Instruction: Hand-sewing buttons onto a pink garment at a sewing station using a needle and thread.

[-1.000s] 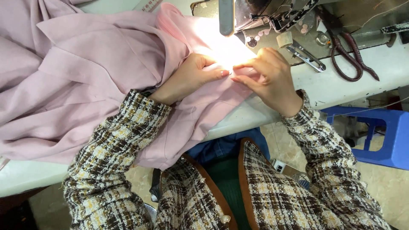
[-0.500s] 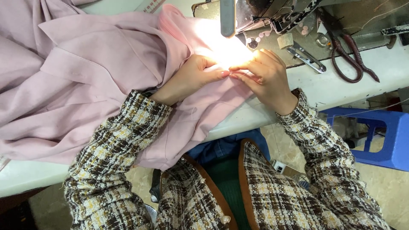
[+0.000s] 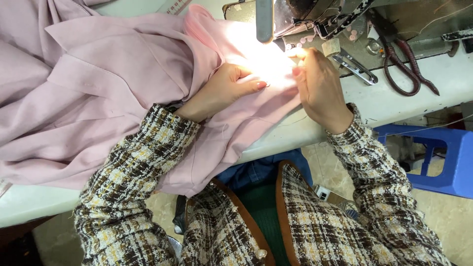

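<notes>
At the frame's upper centre, my left hand (image 3: 227,88) presses flat on pink fabric (image 3: 123,88) under the sewing machine (image 3: 295,17); my right hand (image 3: 318,83) pinches its edge, needing steady alignment before stitching

No packages, signs or screens showed. Only label-like item: a small white tag or sticker (image 3: 321,192) with dark marks, squarish, low between the checked jacket panels, under the tabletop edge (image 3: 276,143). Too small to tell more.
</notes>
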